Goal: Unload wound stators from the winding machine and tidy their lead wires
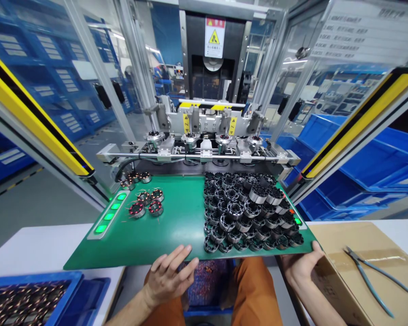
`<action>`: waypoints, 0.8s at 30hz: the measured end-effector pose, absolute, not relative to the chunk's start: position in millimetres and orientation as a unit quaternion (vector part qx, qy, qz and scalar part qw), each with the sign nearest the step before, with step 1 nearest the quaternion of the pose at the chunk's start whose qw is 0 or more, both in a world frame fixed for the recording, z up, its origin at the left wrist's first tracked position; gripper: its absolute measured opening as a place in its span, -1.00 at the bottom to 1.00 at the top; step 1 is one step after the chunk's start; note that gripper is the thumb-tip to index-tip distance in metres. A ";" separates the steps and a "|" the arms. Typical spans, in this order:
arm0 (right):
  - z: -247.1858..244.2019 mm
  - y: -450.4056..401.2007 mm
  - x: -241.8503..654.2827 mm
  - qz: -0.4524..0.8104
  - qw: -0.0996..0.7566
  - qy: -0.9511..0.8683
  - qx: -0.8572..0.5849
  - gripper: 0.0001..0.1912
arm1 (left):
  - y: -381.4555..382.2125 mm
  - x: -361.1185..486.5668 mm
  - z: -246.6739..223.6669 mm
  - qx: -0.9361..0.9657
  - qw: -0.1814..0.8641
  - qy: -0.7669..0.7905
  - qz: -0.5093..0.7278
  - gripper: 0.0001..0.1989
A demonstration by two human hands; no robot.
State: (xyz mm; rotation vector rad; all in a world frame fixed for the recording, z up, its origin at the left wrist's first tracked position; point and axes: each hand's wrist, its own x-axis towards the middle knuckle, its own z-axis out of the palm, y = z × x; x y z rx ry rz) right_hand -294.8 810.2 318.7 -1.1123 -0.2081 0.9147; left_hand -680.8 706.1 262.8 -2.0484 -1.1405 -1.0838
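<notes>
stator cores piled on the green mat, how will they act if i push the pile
The stator cores are metal-looking rings, so they're probably stiff and fairly heavy for their size. Some are stacked on others, so a push could topple the upper ones. With round outer walls, any that land sideways may roll across the green mat.

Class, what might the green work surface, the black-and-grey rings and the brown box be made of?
Green work surface: smooth, perhaps rubber or plastic, reflecting light. Rings: grey sides apparently metal, given their shine; matte black portions possibly plastic. Brown box: likely cardboard, matte and taped.
</notes>
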 end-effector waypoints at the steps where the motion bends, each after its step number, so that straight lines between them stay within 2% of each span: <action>1: 318.8 810.0 -294.8 0.420 0.746 -0.094 -0.508 -0.22 | 706.1 -680.7 262.9 -0.763 0.276 -0.425 -0.402 -0.61; 9: 318.8 810.6 -293.9 0.418 0.749 -0.082 -0.507 -0.21 | 707.4 -678.8 267.9 -0.762 0.274 -0.418 -0.411 -0.68; 24: 320.7 809.4 -295.3 0.427 0.747 -0.079 -0.504 -0.23 | 707.8 -678.4 268.0 -0.763 0.273 -0.417 -0.412 -0.68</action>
